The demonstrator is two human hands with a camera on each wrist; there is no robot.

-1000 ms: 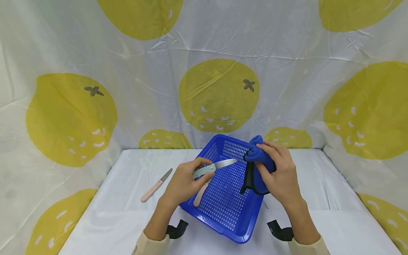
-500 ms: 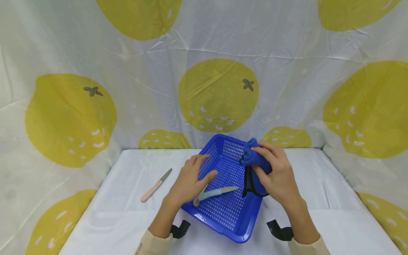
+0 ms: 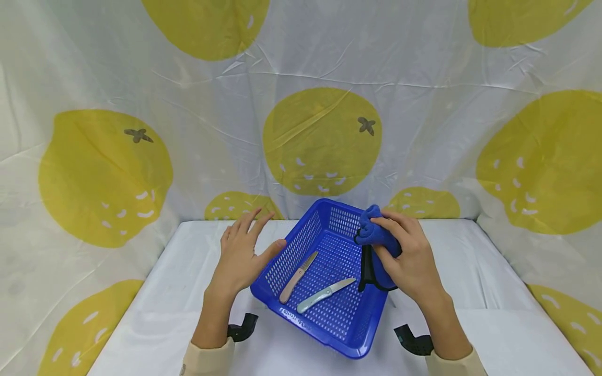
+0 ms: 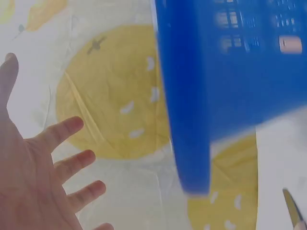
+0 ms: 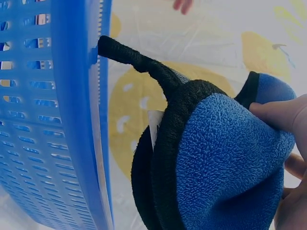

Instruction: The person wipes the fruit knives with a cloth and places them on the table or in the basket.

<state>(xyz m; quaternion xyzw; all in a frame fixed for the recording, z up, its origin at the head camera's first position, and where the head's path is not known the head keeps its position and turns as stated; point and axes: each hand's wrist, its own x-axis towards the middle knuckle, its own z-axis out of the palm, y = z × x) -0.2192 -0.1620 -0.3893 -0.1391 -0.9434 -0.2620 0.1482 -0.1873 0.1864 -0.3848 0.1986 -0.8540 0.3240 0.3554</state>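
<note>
My left hand (image 3: 239, 257) hovers over the left rim of the blue plastic basket (image 3: 355, 350), fingers spread and holding nothing. In the basket lie a pale green-handled knife (image 3: 324, 295) and a pink-handled knife (image 3: 298, 278), side by side and slanted. My right hand (image 3: 413, 256) grips a bunched blue cloth (image 3: 382, 256) with black edging over the basket's right side. In the right wrist view, the cloth (image 5: 225, 158) is folded over, its fuzzy face showing beside the basket wall (image 5: 76, 120). A second pink-handled knife (image 3: 230, 274) lies on the table to the left.
The table (image 3: 475, 277) is covered with a white cloth. Behind and around it hangs a white curtain (image 3: 423, 120) printed with large yellow fruits. Black curved mounts (image 3: 414, 342) stick out at both wrists.
My left hand has let go of the green-handled knife, which now lies in the basket, and has moved left with its fingers spreading. The right hand shifted slightly with the cloth, then stayed.
</note>
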